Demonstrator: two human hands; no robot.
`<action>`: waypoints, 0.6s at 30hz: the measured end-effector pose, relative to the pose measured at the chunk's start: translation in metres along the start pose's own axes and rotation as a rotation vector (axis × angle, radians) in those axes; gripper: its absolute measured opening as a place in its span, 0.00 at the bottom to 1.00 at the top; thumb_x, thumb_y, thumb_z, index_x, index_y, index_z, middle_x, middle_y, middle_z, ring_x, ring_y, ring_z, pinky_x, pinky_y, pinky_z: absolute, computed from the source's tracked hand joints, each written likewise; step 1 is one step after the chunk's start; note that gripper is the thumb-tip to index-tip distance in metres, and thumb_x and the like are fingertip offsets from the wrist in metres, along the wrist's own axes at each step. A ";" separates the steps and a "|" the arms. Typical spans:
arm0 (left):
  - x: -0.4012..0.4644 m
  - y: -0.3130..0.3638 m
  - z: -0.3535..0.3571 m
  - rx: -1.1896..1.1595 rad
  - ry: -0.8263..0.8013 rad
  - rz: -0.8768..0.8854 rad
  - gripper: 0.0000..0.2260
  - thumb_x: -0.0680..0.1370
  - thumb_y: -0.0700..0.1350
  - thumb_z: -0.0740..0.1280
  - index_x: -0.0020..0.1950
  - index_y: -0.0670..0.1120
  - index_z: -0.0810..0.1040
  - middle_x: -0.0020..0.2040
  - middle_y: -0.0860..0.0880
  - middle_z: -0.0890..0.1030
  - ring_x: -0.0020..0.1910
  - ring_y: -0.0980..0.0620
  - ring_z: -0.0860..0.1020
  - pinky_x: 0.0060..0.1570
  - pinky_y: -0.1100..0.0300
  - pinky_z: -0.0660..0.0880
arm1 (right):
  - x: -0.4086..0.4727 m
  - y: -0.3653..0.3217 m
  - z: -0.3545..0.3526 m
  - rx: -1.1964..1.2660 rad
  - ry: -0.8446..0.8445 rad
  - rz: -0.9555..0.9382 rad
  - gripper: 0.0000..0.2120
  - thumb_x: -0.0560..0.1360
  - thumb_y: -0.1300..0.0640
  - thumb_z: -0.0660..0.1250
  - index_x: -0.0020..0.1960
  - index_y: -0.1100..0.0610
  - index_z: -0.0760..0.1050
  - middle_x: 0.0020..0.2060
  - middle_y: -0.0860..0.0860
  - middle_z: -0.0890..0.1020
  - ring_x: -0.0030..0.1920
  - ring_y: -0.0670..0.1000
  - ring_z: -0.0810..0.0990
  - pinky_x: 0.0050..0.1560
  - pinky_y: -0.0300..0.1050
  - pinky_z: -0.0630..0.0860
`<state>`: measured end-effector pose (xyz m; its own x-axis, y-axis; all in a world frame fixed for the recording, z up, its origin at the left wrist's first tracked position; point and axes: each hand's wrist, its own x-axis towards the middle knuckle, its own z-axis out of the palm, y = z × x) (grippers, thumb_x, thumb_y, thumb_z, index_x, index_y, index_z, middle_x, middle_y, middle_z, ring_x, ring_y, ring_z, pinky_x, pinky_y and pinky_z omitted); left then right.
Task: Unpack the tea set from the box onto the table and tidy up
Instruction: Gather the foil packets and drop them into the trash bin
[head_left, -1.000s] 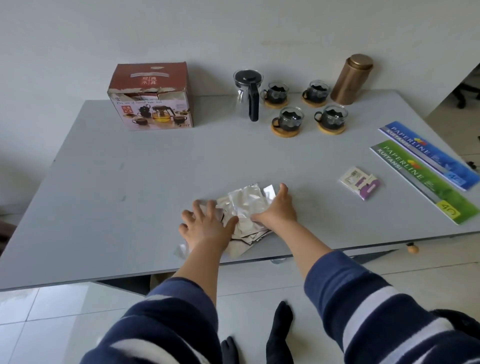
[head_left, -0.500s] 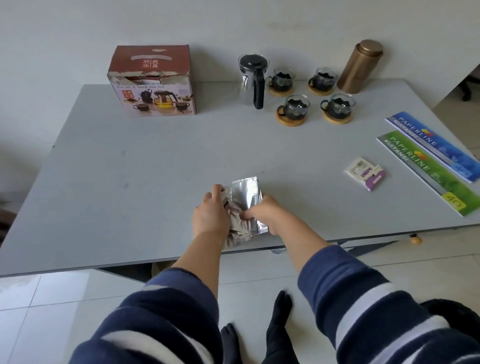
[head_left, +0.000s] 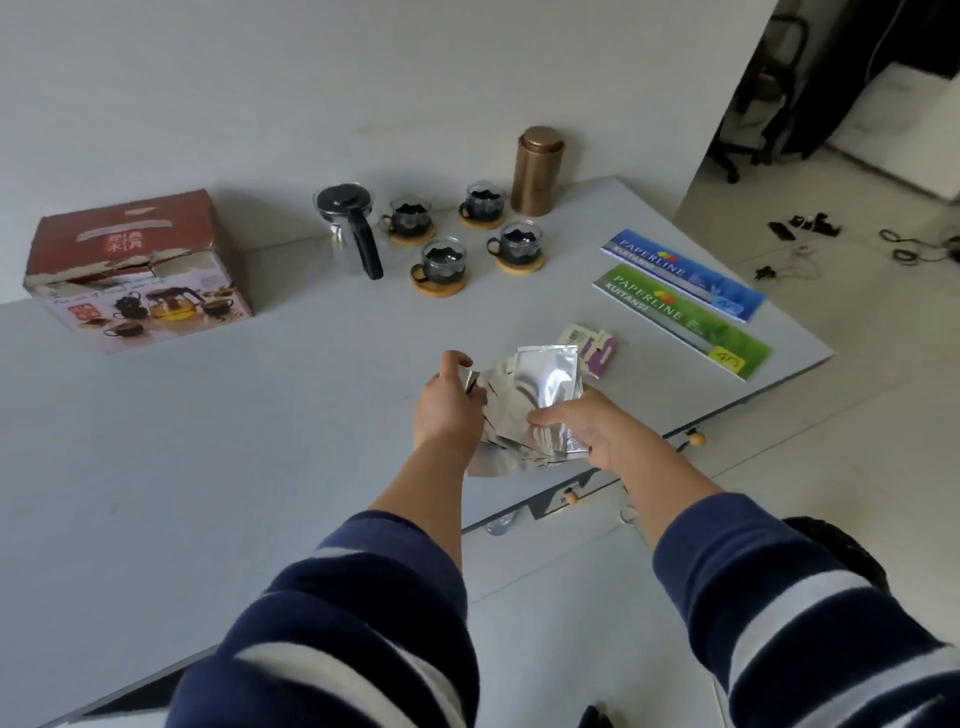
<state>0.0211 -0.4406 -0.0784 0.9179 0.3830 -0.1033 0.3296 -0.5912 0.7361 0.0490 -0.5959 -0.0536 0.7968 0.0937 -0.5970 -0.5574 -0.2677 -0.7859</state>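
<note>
A bundle of silver foil packets (head_left: 540, 395) is held upright above the near edge of the grey table (head_left: 208, 441). My left hand (head_left: 449, 402) grips its left side and my right hand (head_left: 587, 428) grips its lower right. At the back stand a glass teapot (head_left: 350, 226) with a black lid and handle, and several glass cups (head_left: 439, 260) on round wooden coasters. The red tea set box (head_left: 132, 270) sits at the back left, its front flap torn.
A copper canister (head_left: 536, 170) stands behind the cups. Two long Paperline booklets, blue (head_left: 685, 275) and green (head_left: 680, 319), lie at the right. A small purple and white packet (head_left: 597, 348) lies just beyond the foil. Cables litter the floor at the right.
Both hands gathered the spread foil packets into a bundle and lifted it off the table. The camera has swung left and tilted, so the table appears slanted.
</note>
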 end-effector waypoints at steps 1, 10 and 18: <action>0.001 0.017 0.012 -0.018 -0.022 0.029 0.11 0.80 0.42 0.60 0.62 0.50 0.67 0.50 0.47 0.80 0.43 0.46 0.76 0.39 0.55 0.72 | -0.001 0.002 -0.021 0.016 0.037 0.010 0.40 0.70 0.62 0.75 0.75 0.63 0.56 0.74 0.58 0.65 0.74 0.60 0.62 0.72 0.54 0.59; -0.035 0.173 0.170 -0.010 -0.328 0.288 0.13 0.79 0.40 0.62 0.63 0.48 0.68 0.52 0.44 0.79 0.44 0.43 0.77 0.41 0.56 0.71 | -0.028 0.062 -0.226 0.268 0.347 0.017 0.33 0.58 0.63 0.80 0.62 0.61 0.74 0.54 0.57 0.83 0.54 0.59 0.81 0.59 0.54 0.77; -0.103 0.282 0.342 0.007 -0.620 0.397 0.13 0.79 0.38 0.61 0.62 0.47 0.67 0.48 0.41 0.80 0.38 0.45 0.77 0.32 0.57 0.69 | -0.055 0.140 -0.406 0.311 0.542 0.079 0.29 0.68 0.68 0.74 0.68 0.59 0.70 0.60 0.55 0.78 0.55 0.54 0.75 0.49 0.43 0.67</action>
<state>0.0947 -0.8893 -0.0893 0.9242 -0.3313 -0.1902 -0.0544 -0.6070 0.7928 0.0225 -1.0274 -0.0653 0.7101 -0.4359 -0.5529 -0.5962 0.0453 -0.8015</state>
